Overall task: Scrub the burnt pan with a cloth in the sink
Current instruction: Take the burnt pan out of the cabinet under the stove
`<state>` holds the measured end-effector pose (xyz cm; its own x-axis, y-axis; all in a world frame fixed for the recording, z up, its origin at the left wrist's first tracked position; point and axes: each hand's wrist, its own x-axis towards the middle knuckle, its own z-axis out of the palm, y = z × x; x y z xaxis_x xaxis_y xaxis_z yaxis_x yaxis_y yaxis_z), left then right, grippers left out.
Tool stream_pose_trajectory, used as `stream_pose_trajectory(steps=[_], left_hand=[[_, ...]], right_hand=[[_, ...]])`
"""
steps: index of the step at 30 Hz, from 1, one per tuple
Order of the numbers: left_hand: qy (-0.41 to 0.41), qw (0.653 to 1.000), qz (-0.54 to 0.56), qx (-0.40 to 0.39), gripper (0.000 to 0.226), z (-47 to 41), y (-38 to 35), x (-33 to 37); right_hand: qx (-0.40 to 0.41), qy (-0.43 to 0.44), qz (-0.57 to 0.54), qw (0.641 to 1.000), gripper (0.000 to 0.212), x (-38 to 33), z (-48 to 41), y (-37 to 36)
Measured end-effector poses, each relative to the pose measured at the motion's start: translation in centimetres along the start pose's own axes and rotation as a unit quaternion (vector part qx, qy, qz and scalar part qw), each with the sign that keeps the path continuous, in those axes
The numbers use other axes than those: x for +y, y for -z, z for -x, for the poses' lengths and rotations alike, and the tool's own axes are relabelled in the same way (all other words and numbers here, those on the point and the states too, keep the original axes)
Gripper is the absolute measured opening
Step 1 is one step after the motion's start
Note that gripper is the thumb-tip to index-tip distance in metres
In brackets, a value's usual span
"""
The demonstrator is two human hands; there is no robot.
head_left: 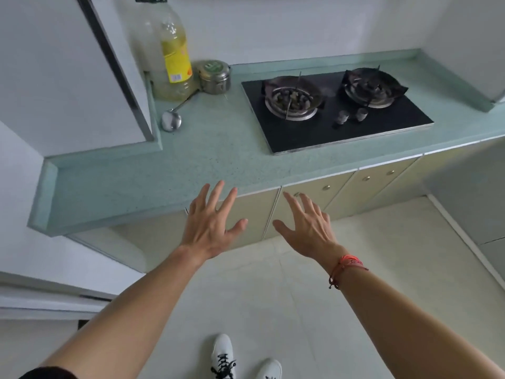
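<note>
No pan, cloth or sink shows in the head view. My left hand (211, 221) and my right hand (307, 228) are stretched out side by side in front of me, palms down, fingers straight and spread, holding nothing. They hover in front of the edge of the pale green counter (218, 149), above the floor. A red cord bracelet sits on my right wrist.
A black two-burner gas hob (336, 110) is set into the counter at the right. At the back left stand a large oil bottle (175, 50), a steel tin (214, 76) and a metal ladle (172, 119). Beige cabinet doors (314, 192) run below; my white shoes are on the tiled floor.
</note>
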<state>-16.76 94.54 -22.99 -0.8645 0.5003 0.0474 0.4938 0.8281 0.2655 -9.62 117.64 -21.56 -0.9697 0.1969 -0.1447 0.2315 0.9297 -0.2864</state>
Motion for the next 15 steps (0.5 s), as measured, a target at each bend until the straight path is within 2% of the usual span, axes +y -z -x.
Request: stream_pose_trajectory(steps=[7, 15], left_hand=[[0.058, 0.998, -0.004, -0.011, 0.08, 0.4, -0.1, -5.9], [0.11, 0.994, 0.007, -0.025, 0.082, -2.1, -1.4, -7.8]], right_hand=[[-0.038, 0.015, 0.001, 0.999, 0.07, -4.1, -2.4, -1.4], [-0.083, 0.039, -0.003, 0.996, 0.068, -5.0, -5.9, -2.6]])
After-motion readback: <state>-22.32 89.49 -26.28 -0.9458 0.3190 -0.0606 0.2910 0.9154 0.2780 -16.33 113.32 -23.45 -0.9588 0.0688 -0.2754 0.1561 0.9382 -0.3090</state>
